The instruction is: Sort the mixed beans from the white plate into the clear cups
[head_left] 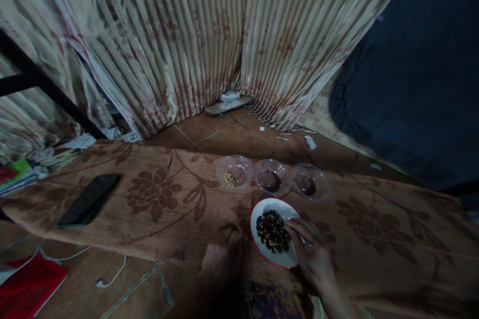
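Note:
A white bowl with a red rim (265,256) stands on the patterned cloth and holds a mix of dark and yellow beans (275,232). Over its right side reaches my right hand (312,251), thumb and fingers pinched together at the edge of the beans; whatever lies between the fingertips is too small to make out. My left hand (223,253) rests curled on the cloth left of the bowl, with nothing showing in it. Behind the bowl stand three clear plastic cups: the left cup (243,162) has yellow beans, the middle cup (267,164) dark beans, the right cup (318,177) dark reddish beans.
A dark phone (89,200) lies on the left part of the brown flowered cloth (168,224). Striped curtains (179,35) hang behind. On the tiled floor are a skateboard (229,104), a white cable (116,276) and a red bag (35,284). Papers (71,147) lie at the left.

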Demonstrator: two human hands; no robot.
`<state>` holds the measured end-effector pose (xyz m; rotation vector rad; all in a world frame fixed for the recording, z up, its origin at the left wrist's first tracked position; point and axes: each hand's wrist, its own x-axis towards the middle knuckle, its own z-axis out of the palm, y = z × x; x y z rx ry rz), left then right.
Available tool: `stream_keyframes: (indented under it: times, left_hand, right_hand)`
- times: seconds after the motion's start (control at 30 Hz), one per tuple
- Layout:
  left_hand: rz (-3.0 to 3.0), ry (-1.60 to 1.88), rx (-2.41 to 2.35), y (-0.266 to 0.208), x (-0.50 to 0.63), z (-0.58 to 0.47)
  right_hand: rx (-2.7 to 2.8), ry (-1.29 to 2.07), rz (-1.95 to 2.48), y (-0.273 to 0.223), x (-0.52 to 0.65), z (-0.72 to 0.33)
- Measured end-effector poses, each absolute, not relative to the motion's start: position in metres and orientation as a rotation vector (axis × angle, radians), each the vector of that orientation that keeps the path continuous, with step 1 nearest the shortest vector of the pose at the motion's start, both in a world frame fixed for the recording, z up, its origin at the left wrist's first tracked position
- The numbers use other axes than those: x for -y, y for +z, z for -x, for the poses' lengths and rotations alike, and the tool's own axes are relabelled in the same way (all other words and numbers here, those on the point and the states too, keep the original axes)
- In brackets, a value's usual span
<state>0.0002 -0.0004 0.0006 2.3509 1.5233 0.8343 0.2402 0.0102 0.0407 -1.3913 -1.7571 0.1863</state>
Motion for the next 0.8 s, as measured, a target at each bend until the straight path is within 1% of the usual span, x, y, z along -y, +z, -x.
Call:
stream_keyframes:
  times: [0.27, 0.4, 0.5, 0.6, 0.8]
  left_hand:
    - [-2.373, 0.844, -1.524, -0.005, -0.001, 0.001]
    - [-2.386, 0.848, -1.526, -0.002, -0.001, 0.001]
    - [-2.390, 0.874, -1.529, 0.002, -0.001, 0.000]
    - [-2.394, 0.885, -1.531, 0.004, -0.001, -0.001]
    - [-2.377, 0.818, -1.538, 0.001, -0.001, 0.000]
  right_hand:
    - [1.463, 0.336, 1.521, 0.054, -0.015, -0.245]
    - [1.243, 0.361, 1.468, 0.069, -0.046, -0.238]
    - [1.194, 0.395, 1.437, 0.075, -0.057, -0.232]
    - [1.203, 0.410, 1.488, 0.069, -0.043, -0.232]
    - [1.251, 0.544, 1.638, 0.047, -0.002, -0.234]
